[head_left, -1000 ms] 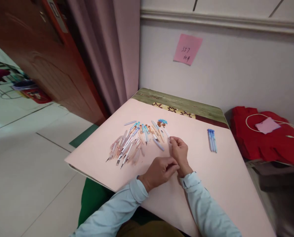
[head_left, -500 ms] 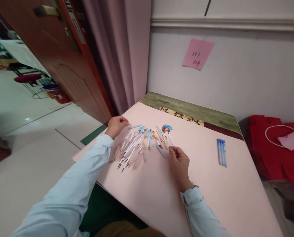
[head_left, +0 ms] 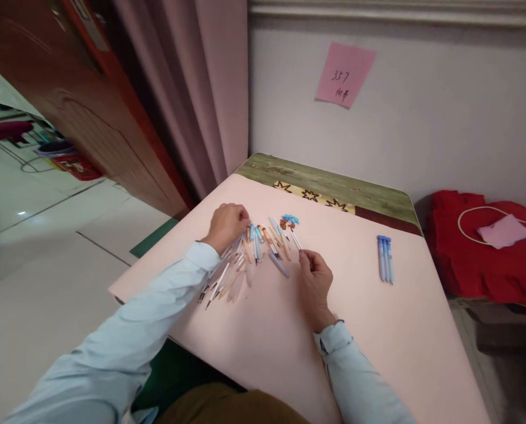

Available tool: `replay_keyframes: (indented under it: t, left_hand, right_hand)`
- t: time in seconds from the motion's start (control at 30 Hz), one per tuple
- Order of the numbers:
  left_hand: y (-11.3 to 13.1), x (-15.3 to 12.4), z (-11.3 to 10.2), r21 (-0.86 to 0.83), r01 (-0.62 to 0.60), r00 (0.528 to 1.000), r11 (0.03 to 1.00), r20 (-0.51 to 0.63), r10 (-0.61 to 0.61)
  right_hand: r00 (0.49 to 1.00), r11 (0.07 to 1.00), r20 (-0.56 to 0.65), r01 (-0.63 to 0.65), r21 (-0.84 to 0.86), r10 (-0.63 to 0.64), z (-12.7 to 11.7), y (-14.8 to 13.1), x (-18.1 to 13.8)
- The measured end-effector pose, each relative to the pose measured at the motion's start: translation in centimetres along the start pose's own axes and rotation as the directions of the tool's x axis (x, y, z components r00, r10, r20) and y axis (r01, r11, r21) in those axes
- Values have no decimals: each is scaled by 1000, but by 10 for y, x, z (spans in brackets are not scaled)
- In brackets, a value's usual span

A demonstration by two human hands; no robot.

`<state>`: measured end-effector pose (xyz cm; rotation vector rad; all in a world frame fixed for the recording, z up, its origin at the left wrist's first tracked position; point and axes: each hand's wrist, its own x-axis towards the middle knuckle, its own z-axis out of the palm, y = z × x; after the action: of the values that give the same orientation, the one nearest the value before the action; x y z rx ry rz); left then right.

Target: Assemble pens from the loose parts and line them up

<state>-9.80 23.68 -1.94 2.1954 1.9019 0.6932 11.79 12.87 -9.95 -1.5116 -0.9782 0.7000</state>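
A heap of pen parts (head_left: 240, 259), clear barrels, refills and blue or orange caps, lies spread on a pale pink sheet (head_left: 355, 330) over the table. My left hand (head_left: 226, 225) rests curled on the far left part of the heap, fingers closed on pieces I cannot make out. My right hand (head_left: 313, 280) lies on the sheet with its thumb and fingers pinched on the near end of a thin white refill (head_left: 295, 239). A small cluster of blue and brown caps (head_left: 288, 221) sits just beyond that refill. Three assembled blue pens (head_left: 384, 265) lie side by side to the right.
The table's green patterned top (head_left: 328, 187) shows past the sheet, against a wall with a pink sticky note (head_left: 344, 75). A red bag (head_left: 488, 247) with pink paper sits at right. A curtain and a brown door (head_left: 90, 106) stand at left, tiled floor below.
My left hand left my right hand, reached out to the far left edge of the heap, then came in over the pen parts. My right hand stayed by the white refill.
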Motion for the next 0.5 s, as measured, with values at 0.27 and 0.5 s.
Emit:
replay_keyframes:
  t: [0.27, 0.5]
  left_hand:
    - [72, -62, 59, 141, -255, 963, 956, 127, 239]
    - [67, -79, 69, 35, -251, 962, 967, 122, 246]
  right_hand:
    - [996, 996, -7, 84, 11, -84, 1, 0, 2]
    - [995, 994, 8, 104, 18, -104, 0, -1, 2]
